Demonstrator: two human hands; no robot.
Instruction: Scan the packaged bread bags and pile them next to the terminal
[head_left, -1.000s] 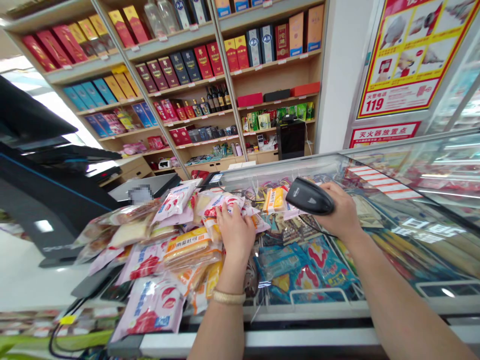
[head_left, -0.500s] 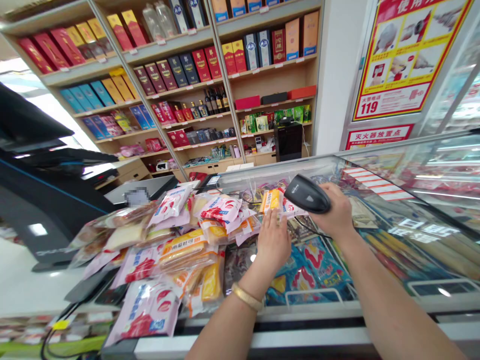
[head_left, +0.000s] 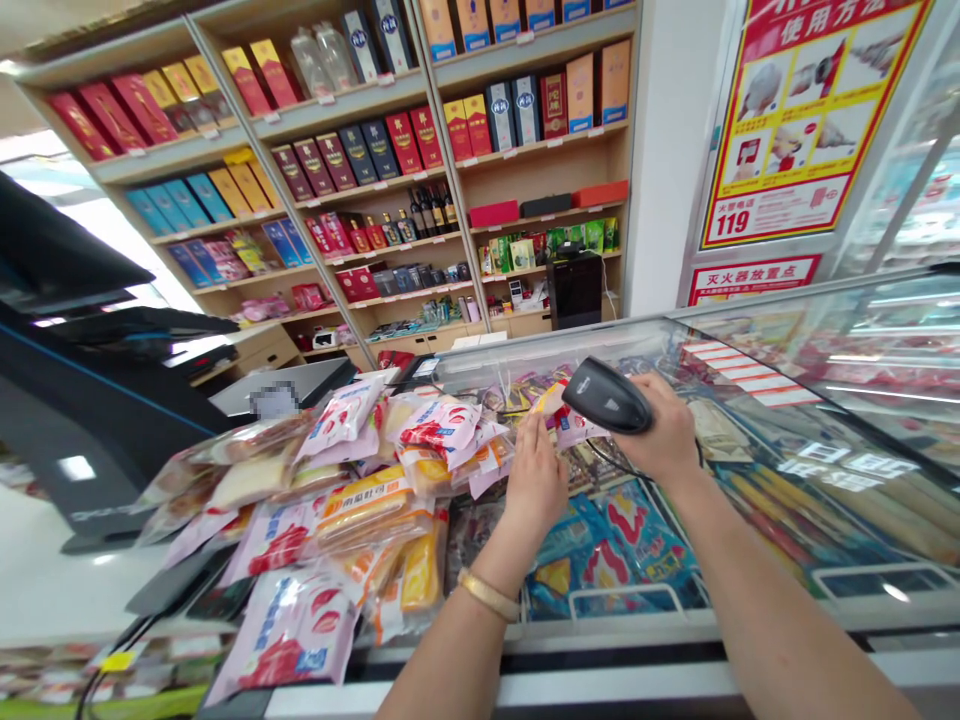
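Note:
My right hand (head_left: 660,425) is wrapped round a black barcode scanner (head_left: 609,396), its head pointing left. Just left of it, my left hand (head_left: 537,475) has its fingers on a small yellow and orange packet (head_left: 551,400), which is tilted and partly hidden behind the fingers and scanner. A pink and white packet (head_left: 576,428) lies under the scanner. Further left, a pile of bagged bread holds a yellow packet (head_left: 367,500), a pink and white packet (head_left: 442,420) and a larger pink packet (head_left: 296,630) at the front edge.
Under the glass top lie blue packets (head_left: 615,540) and other goods. A dark monitor stand (head_left: 97,400) rises at the left, beside a card device (head_left: 180,580). Shelves (head_left: 360,100) with boxes and bottles stand behind. A cable runs from the scanner.
The yellow packet under my left hand has tipped up and shows less of its face. My left hand and the scanner have shifted slightly left.

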